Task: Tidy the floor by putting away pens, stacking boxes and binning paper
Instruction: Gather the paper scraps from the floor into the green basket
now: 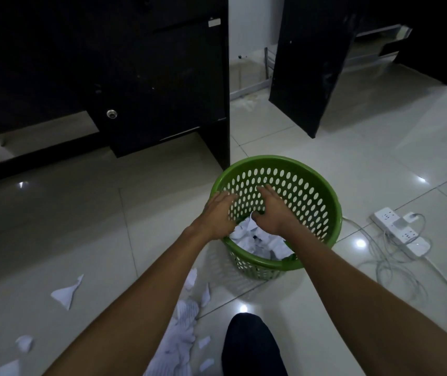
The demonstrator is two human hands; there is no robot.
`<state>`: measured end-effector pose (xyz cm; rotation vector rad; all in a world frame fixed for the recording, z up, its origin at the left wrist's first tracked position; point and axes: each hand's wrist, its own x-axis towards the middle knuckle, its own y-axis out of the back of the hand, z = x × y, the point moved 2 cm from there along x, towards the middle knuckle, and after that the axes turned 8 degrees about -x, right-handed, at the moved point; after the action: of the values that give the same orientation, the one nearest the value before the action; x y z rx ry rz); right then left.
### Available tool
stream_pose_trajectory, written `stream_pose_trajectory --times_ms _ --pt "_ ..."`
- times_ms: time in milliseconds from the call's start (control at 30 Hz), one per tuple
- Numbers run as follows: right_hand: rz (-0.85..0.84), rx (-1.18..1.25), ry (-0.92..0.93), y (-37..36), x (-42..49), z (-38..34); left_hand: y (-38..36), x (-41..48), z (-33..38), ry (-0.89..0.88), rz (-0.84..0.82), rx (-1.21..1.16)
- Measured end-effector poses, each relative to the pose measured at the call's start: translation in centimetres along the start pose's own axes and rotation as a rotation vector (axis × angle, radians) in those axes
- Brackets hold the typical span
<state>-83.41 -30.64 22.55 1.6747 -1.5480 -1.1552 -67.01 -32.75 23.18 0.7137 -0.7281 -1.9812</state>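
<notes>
White crumpled paper [257, 240] lies heaped in the bottom of the green perforated bin [314, 191], which stands on the tiled floor [81, 218] beside a dark cabinet [162, 77]. Both hands hang over the bin's mouth, fingers spread and empty: the left hand [218, 213] sits at the near-left rim, the right hand [271, 210] above the heap. To finish this step well, it seems wise to let everything fall clear inside the wall and check nothing clings to the palms. More torn scraps [66, 291] lie on the floor to the left, with a larger white piece [181, 337] by the person's knee [249, 346]. Gathering these into one bundle would probably save trips. A power strip [398, 229] and its cables lie well apart to the right.
</notes>
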Motion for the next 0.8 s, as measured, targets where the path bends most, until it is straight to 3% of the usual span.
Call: stream_pose_trajectory --times_ms 300,500,667,800 --pt "0.091 0.040 0.239 -1.2 -0.9 -6.9 3.7 -8.3 -6.4 0.157 0.232 -0.048" --pt "0.105 -0.027 0.446 -4.0 -2.3 -14.1 3.6 -17.5 -14.6 0.381 0.273 -0.078" --pt "-0.067 -0.062 0.559 -10.3 -4.5 -17.1 -0.1 -25.9 -21.9 0.617 0.266 -0.141" --pt "-0.280 -0.150 0.551 -16.9 -6.0 -15.6 -4.5 -32.1 -26.1 0.798 0.293 -0.234"
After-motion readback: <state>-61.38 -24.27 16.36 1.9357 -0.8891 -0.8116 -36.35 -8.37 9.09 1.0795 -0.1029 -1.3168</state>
